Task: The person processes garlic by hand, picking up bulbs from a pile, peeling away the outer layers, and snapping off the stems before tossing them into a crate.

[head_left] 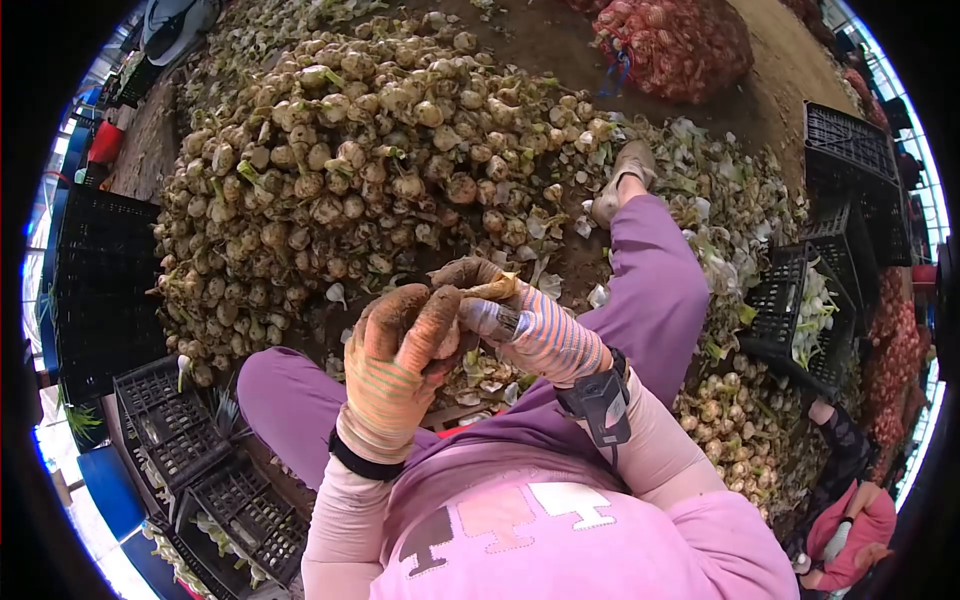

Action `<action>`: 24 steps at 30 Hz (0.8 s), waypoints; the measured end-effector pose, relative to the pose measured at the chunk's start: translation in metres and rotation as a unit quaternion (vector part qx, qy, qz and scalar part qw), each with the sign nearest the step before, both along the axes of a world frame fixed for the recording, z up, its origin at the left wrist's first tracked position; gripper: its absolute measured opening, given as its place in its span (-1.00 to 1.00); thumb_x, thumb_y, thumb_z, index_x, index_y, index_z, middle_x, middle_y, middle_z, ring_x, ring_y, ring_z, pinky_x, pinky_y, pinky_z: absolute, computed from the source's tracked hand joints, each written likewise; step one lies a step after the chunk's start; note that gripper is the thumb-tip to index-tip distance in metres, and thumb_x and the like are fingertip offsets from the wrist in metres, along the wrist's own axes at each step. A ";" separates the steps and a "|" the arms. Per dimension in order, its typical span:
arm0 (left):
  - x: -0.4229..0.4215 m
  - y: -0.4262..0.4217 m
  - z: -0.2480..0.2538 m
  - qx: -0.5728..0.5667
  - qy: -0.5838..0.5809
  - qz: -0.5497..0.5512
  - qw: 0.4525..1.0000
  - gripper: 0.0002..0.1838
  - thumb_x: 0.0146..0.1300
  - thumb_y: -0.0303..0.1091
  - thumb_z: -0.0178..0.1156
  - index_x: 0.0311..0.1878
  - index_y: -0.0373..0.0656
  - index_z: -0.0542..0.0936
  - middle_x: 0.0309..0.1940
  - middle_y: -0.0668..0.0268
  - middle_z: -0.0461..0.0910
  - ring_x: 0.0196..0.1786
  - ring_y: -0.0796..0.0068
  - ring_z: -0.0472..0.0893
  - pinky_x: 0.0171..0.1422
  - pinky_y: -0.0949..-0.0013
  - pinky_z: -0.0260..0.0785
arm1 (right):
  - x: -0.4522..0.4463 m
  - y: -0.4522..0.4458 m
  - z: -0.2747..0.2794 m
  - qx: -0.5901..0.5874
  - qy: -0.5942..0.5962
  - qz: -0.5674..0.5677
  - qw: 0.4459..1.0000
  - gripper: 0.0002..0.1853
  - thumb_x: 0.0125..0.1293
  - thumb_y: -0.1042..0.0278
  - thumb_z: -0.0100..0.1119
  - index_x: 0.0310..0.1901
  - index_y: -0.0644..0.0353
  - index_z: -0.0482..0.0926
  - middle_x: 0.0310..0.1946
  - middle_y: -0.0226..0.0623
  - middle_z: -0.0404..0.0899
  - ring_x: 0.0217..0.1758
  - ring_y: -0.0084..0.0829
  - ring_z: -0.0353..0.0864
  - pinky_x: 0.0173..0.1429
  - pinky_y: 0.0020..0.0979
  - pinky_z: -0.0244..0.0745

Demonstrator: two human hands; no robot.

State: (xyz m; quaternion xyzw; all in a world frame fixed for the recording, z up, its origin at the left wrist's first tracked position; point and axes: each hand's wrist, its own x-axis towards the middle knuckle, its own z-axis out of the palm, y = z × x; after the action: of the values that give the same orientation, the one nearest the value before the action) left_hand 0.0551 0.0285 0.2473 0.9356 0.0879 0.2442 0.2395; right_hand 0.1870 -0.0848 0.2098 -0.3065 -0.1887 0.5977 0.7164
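My left hand [400, 345], in a striped glove with soiled fingertips, is closed around a bulb [449, 340] that its fingers mostly hide. Close against it, my right hand [510, 315], gloved and just as dirty, has its fingers curled on the bulb's dry stalk [492, 288]. Both hands meet above my lap. Beyond them lies a large heap of soil-stained bulbs [330, 180], some with green stubs. Loose papery peelings [700, 200] cover the ground around my shoe.
Black crates stand at the left [105, 270], lower left [170, 415] and right [780, 300]. Red net sacks [675, 45] lie at the top and far right. A smaller bulb pile [735, 425] is beside my leg. Another person [850, 530] is at the lower right.
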 end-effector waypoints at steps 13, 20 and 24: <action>0.001 -0.009 -0.004 -0.143 -0.030 0.058 0.988 -0.34 -0.23 -0.59 0.37 0.10 -0.06 0.53 -0.10 0.25 0.39 -0.13 0.39 0.51 -0.12 0.41 0.42 | -0.004 0.003 -0.007 -0.080 -0.077 0.001 0.994 -0.60 0.32 0.01 0.13 -0.11 0.24 0.51 -0.35 -0.57 0.50 -0.27 -0.73 0.42 -0.20 -0.60 0.38; -0.006 0.001 -0.007 -0.028 0.005 0.035 0.999 -0.26 -0.33 -0.54 0.42 0.11 -0.03 0.53 -0.13 0.23 0.41 -0.15 0.32 0.53 -0.14 0.37 0.43 | -0.002 0.000 0.014 -0.129 -0.106 0.031 0.985 -0.71 0.38 0.16 0.05 -0.11 0.24 0.53 -0.30 -0.48 0.55 -0.24 -0.68 0.46 -0.15 -0.57 0.41; 0.000 -0.004 0.000 -0.177 -0.022 0.076 0.981 -0.26 -0.37 -0.63 0.39 0.07 -0.04 0.54 -0.12 0.24 0.46 -0.15 0.30 0.54 -0.06 0.29 0.44 | -0.004 0.000 0.008 -0.097 -0.153 0.010 0.983 -0.72 0.38 0.23 0.05 -0.07 0.28 0.52 -0.26 -0.48 0.55 -0.19 -0.67 0.45 -0.08 -0.54 0.39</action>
State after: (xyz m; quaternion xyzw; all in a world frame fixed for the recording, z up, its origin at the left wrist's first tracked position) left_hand 0.0548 0.0246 0.2475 0.8634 0.1954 0.2626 0.3838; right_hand 0.1835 -0.0852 0.2180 -0.4606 -0.2405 0.5660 0.6400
